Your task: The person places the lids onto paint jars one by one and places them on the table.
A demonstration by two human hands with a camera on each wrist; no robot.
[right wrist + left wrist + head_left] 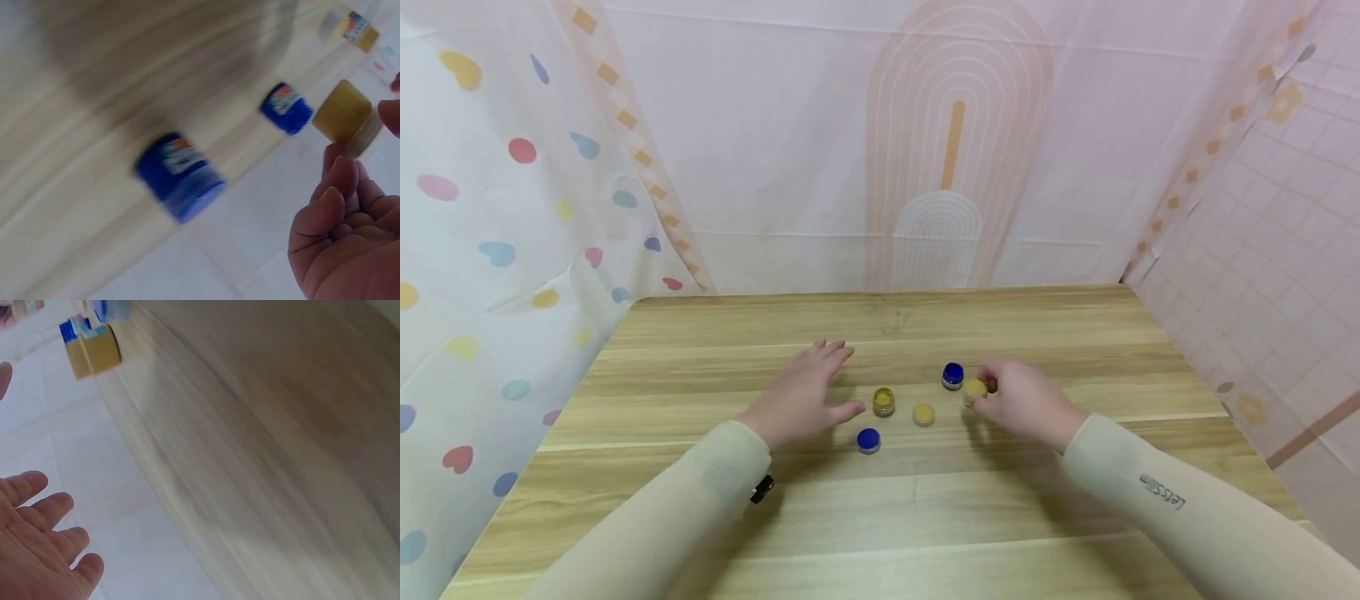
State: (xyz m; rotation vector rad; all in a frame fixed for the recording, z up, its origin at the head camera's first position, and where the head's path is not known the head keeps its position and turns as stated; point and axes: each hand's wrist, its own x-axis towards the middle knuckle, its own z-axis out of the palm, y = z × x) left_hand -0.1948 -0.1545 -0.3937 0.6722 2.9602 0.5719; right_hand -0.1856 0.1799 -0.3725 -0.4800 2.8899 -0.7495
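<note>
My right hand [1026, 404] pinches a small yellow paint jar [342, 112] between thumb and fingertips. In the right wrist view a clear ridged band rings one end of it. A dark blue paint jar [952, 376] stands just to the left of those fingers. My left hand [805, 392] is held over the table with its fingers spread, holding nothing. Right of its thumb is a yellow paint jar [883, 402]. A round, pale yellow-topped piece [923, 414] lies between the hands, and a blue-topped paint jar [868, 440] sits nearer me.
The wood-grain table [850, 533] ends at a pale patterned cloth [760, 167] at the back. More cloth, dotted on the left and with a grid on the right, hangs along the sides. A small black device [762, 489] shows beside the left sleeve.
</note>
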